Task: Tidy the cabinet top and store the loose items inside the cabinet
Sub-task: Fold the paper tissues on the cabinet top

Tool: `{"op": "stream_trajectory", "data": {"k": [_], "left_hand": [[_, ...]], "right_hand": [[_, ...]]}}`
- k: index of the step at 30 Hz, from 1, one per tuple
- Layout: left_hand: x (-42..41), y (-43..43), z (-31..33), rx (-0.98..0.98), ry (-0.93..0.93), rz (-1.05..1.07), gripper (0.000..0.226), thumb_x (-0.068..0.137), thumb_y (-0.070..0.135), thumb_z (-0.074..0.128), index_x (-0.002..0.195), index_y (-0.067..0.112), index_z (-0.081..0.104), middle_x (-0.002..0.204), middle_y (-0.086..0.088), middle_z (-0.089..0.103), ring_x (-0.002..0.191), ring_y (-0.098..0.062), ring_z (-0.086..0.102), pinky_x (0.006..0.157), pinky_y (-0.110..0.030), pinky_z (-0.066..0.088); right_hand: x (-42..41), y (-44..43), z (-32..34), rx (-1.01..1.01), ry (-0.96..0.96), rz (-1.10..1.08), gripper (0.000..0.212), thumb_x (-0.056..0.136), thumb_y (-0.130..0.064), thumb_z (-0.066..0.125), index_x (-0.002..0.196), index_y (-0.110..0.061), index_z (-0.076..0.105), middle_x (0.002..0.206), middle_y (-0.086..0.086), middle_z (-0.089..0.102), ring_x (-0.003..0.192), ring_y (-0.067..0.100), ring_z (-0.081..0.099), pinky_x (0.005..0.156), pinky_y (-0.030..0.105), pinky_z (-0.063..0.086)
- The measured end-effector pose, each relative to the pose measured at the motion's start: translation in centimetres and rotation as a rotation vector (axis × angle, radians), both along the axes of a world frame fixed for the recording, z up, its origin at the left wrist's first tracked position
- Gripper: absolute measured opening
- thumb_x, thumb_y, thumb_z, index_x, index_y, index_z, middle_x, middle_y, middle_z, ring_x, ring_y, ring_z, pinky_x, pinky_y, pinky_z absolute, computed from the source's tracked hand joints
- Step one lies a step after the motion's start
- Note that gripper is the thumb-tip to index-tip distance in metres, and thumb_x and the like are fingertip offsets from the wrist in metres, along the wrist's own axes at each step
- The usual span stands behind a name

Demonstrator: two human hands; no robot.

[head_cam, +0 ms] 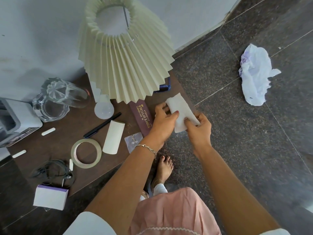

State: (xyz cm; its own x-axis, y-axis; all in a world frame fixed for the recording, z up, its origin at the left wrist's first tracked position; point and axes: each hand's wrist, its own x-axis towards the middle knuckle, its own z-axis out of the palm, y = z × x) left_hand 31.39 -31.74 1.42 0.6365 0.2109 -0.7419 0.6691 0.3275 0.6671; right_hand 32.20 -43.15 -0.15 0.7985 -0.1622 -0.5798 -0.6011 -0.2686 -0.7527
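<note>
Both hands hold a folded white tissue [181, 111] over the right end of the dark brown cabinet top [59, 141]. My left hand [165, 121] pinches its near left edge, and my right hand [199, 128] grips its lower right corner. Under my left hand lies a maroon spectacle case [141, 117] with gold lettering. Loose on the top are a clear tape roll [86, 153], a black pen [102, 125], a cream curved card piece [113, 137], a small clear plastic packet [133, 143], tangled black earphones [52, 173] and a white box [50, 197] with purple trim.
A pleated cream lampshade [125, 55] overhangs the back of the top. A glass jar [50, 107], a glass tumbler [66, 92], a white bulb [103, 109] and a grey appliance [15, 122] stand at left. A crumpled white plastic bag [255, 75] lies on the granite floor. My bare foot [163, 168] is beside the cabinet.
</note>
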Motion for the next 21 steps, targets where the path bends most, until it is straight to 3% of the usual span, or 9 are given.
{"op": "stream_trajectory", "data": {"k": [3, 5, 9, 17, 21], "left_hand": [[-0.7, 0.3, 0.6, -0.071, 0.012, 0.032, 0.055, 0.094, 0.007, 0.056, 0.141, 0.012, 0.027, 0.140, -0.006, 0.047, 0.111, -0.011, 0.055, 0.094, -0.026, 0.047], [-1.3, 0.6, 1.3, -0.129, 0.031, 0.075, 0.058, 0.092, 0.009, 0.060, 0.141, 0.013, 0.028, 0.137, -0.007, 0.051, 0.115, -0.017, 0.056, 0.097, -0.032, 0.047], [-2.9, 1.9, 2.8, -0.268, 0.019, 0.117, 0.044, 0.088, 0.011, 0.065, 0.130, 0.011, 0.051, 0.121, -0.010, 0.065, 0.108, -0.022, 0.064, 0.092, -0.038, 0.054], [-7.3, 5.7, 3.7, -0.324, -0.023, 0.246, 0.037, 0.090, 0.006, 0.063, 0.125, 0.015, 0.058, 0.116, -0.007, 0.068, 0.104, -0.022, 0.066, 0.085, -0.039, 0.057], [-9.6, 8.1, 4.0, -0.362, 0.010, 0.340, 0.032, 0.098, 0.030, 0.051, 0.125, 0.015, 0.059, 0.115, -0.011, 0.069, 0.108, -0.030, 0.065, 0.086, -0.045, 0.053]], "right_hand": [[-0.7, 0.1, 0.9, 0.178, 0.074, -0.132, 0.016, 0.087, -0.005, 0.066, 0.097, -0.016, 0.061, 0.093, 0.002, 0.069, 0.085, 0.018, 0.066, 0.080, 0.042, 0.056], [-1.1, 0.3, 1.6, 0.280, 0.113, -0.220, 0.022, 0.087, -0.003, 0.066, 0.107, -0.010, 0.060, 0.099, 0.006, 0.069, 0.093, 0.022, 0.067, 0.082, 0.041, 0.057], [-2.3, 1.5, 3.3, 0.388, 0.131, -0.264, 0.020, 0.087, -0.004, 0.065, 0.105, -0.012, 0.059, 0.098, 0.004, 0.068, 0.093, 0.020, 0.066, 0.080, 0.038, 0.055], [-5.6, 5.8, 5.6, 0.283, 0.009, 0.037, 0.022, 0.090, -0.003, 0.060, 0.096, -0.025, 0.060, 0.091, -0.008, 0.068, 0.083, 0.005, 0.065, 0.073, 0.023, 0.056], [-8.0, 8.7, 5.3, 0.149, -0.063, 0.282, 0.032, 0.086, -0.002, 0.059, 0.107, -0.026, 0.058, 0.112, 0.002, 0.061, 0.100, 0.011, 0.061, 0.078, 0.020, 0.050]]}}
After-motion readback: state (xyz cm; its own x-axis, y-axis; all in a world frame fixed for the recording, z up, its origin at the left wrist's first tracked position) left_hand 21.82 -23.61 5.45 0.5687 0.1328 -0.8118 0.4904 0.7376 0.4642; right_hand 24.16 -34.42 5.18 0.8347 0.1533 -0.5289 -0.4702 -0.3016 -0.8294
